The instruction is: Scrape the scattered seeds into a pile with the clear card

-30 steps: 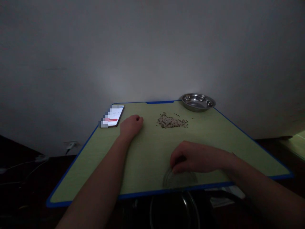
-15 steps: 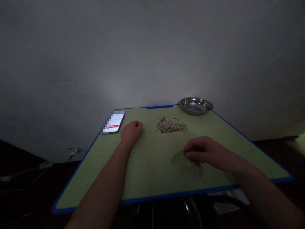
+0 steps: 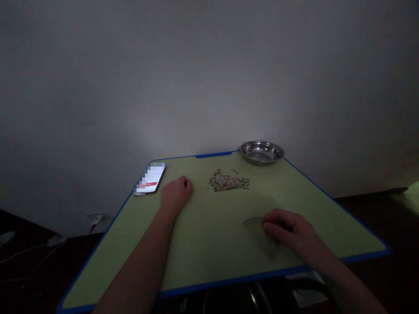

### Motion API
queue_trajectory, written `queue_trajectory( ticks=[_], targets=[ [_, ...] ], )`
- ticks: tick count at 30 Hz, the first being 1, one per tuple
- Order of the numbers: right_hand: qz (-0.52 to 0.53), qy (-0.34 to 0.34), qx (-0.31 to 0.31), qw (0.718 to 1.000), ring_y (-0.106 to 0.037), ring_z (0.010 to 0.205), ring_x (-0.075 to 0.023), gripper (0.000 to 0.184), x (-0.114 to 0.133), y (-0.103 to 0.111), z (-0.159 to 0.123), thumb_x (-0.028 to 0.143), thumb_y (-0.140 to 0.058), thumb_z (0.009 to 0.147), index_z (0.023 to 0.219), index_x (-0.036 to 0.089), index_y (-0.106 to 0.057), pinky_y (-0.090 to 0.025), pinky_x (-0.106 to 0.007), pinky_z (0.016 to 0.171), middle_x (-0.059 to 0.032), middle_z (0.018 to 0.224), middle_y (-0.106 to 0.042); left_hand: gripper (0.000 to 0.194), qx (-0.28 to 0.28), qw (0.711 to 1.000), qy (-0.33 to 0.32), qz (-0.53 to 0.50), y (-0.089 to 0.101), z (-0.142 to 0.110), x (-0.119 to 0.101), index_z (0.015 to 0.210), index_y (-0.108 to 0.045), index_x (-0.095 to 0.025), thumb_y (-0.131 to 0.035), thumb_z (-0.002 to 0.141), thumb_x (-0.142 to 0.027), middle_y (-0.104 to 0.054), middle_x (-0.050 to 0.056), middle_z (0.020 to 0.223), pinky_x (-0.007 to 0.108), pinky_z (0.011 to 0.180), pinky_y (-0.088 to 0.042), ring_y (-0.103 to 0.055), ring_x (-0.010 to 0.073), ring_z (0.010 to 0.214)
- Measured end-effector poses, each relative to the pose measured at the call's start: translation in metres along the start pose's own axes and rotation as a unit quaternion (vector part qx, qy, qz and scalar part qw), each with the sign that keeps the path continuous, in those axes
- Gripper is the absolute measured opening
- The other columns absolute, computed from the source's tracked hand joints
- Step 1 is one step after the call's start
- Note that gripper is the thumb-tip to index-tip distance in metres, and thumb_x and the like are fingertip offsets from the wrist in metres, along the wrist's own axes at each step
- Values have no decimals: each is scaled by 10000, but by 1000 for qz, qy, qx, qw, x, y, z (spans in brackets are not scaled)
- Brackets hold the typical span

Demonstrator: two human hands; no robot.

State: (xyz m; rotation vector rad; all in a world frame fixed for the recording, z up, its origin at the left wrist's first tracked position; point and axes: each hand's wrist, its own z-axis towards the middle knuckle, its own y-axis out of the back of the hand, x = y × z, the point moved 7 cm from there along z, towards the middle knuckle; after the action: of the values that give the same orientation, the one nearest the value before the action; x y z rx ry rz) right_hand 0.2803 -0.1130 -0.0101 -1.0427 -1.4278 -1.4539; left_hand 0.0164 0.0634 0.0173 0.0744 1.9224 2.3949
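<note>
Between the thumb and fingers of my right hand (image 3: 288,229) is a clear plastic protractor (image 3: 260,235), pinched near its curved edge above the front right of the table. It is see-through and a little blurred, so its outline is faint. My left hand (image 3: 176,194) rests in a loose fist on the table, just right of the phone; nothing shows in it. Beyond both hands, a flat pile of pale grains mixed with dark beans or seeds (image 3: 228,182) lies on the tabletop, touched by neither hand.
The light green table (image 3: 203,244) has a blue rim and stands against a grey wall. A shiny metal bowl (image 3: 262,152) sits at its back right corner. A phone with a lit screen (image 3: 153,176) lies at the left edge. Cables and a plug (image 3: 96,220) are at lower left.
My right hand has lifted the protractor away from the table's front edge, moving it forward and right and turning it. My left hand stays in place. The camera view has shifted slightly.
</note>
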Motion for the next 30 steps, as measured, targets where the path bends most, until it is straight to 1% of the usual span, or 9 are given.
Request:
queue_trajectory(
  ticks=[3,5,7,11,14,17,19,25,30],
  targets=[
    [18,16,-4,1000,-587,569,-155,305,3,8,9,494,-575,793,737,194,-582,-479,-287,564,-10,613,-618,431,13,1000,21,-19,-2,2,6,918,-653,-203,-278,911,-415,-709,117,895,305,632,-398,-653,242,820],
    [10,24,-20,999,-594,562,-159,334,5,22,20,518,-561,803,731,192,-579,-483,-292,558,-22,624,-636,426,22,999,26,-38,-2,3,8,907,-654,-208,-280,912,-412,-709,110,889,302,633,-396,-652,238,819],
    [-13,26,-55,998,-588,538,-160,335,5,43,37,517,-566,795,751,185,-586,-482,-297,543,-28,619,-640,415,23,998,31,-54,-1,4,9,899,-654,-215,-291,911,-416,-710,100,890,295,634,-391,-650,230,815],
    [-104,15,-97,990,-583,524,-173,257,-4,81,81,424,-562,775,748,172,-606,-480,-315,549,-23,569,-630,398,33,996,42,-77,0,4,12,866,-645,-216,-301,907,-412,-716,93,893,291,609,-366,-648,226,819],
    [-227,-21,-123,966,-590,523,-174,220,-14,97,110,315,-488,821,792,159,-641,-462,-304,559,-17,548,-626,404,39,995,46,-80,-1,4,14,841,-639,-215,-292,905,-413,-715,97,879,295,602,-362,-648,228,800],
    [-337,-8,-127,933,-617,606,-179,225,-10,97,127,282,-486,842,811,164,-676,-439,-290,582,-45,663,-679,403,44,994,41,-87,-2,4,14,851,-643,-217,-292,904,-409,-715,94,888,290,611,-374,-650,224,810],
    [-366,3,-134,921,-631,677,-194,197,-4,93,133,264,-520,832,817,170,-693,-428,-293,608,-68,754,-705,402,45,994,40,-88,-2,5,14,859,-646,-216,-296,904,-408,-715,92,890,287,612,-375,-650,221,816],
    [-415,14,-135,900,-649,812,-241,204,13,74,144,230,-529,836,889,163,-714,-423,-330,703,-118,891,-722,385,49,993,41,-96,-2,4,14,836,-638,-213,-313,903,-407,-712,92,872,294,608,-361,-647,227,810],
    [-428,37,-104,897,-657,829,-221,206,24,51,154,222,-529,832,900,160,-713,-426,-298,705,-103,887,-725,377,52,993,46,-100,-4,4,14,805,-624,-216,-313,894,-410,-705,84,846,291,591,-347,-637,218,778]
  ],
)
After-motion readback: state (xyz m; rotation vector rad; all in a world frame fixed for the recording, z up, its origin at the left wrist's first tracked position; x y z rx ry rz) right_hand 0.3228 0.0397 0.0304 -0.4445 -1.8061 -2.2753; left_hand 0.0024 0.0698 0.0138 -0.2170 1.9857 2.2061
